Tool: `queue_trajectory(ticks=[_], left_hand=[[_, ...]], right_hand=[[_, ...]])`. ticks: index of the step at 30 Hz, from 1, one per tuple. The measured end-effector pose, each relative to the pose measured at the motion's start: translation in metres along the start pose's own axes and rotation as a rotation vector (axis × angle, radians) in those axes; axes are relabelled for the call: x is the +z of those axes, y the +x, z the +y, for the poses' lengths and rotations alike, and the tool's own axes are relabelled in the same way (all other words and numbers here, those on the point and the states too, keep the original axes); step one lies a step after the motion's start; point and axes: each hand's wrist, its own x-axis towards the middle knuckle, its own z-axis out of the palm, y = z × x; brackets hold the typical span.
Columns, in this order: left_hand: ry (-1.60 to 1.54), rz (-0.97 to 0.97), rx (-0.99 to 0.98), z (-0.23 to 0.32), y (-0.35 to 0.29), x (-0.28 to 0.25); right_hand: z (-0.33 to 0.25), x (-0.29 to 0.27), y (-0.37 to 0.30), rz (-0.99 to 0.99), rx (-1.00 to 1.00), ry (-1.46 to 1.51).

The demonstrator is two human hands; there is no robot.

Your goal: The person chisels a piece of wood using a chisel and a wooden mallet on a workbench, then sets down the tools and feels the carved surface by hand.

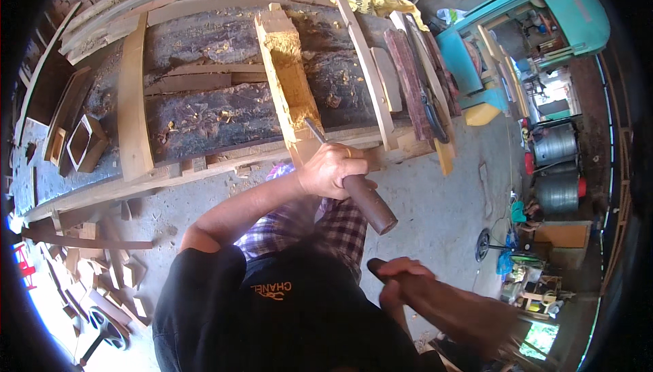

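My left hand (pixel 332 170) is wrapped round the brown handle of a chisel (pixel 369 204). The metal blade slants up to the near end of a long hollow in a pale wooden beam (pixel 282 66). Rough, freshly cut yellow wood lines that hollow. To the lower right, my right hand (pixel 406 281) grips a dark wooden mallet (pixel 462 311) by its handle. The mallet is held apart from the chisel, and its thick head is blurred by motion.
The beam lies across a dark, chip-strewn workbench (pixel 204 120) among boards and strips. A hollow wooden box (pixel 88 143) sits at its left end. Offcuts (pixel 102 270) litter the floor at left. A teal machine (pixel 575 15) and metal drums (pixel 554 144) stand at right.
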Motion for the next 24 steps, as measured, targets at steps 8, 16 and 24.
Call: queue_trajectory(ticks=[8, 16, 24], left_hand=[[0.034, -0.032, 0.002, -0.003, -0.005, 0.001], [0.123, -0.006, 0.060, -0.022, -0.013, 0.001], [0.117, 0.082, 0.005, -0.014, 0.003, -0.007]], right_hand=[[-0.005, 0.011, 0.001, 0.183, -0.068, -0.005], [0.008, 0.016, -0.001, 0.415, 0.500, 0.049], [0.025, -0.005, -0.010, 0.221, -0.001, -0.229]])
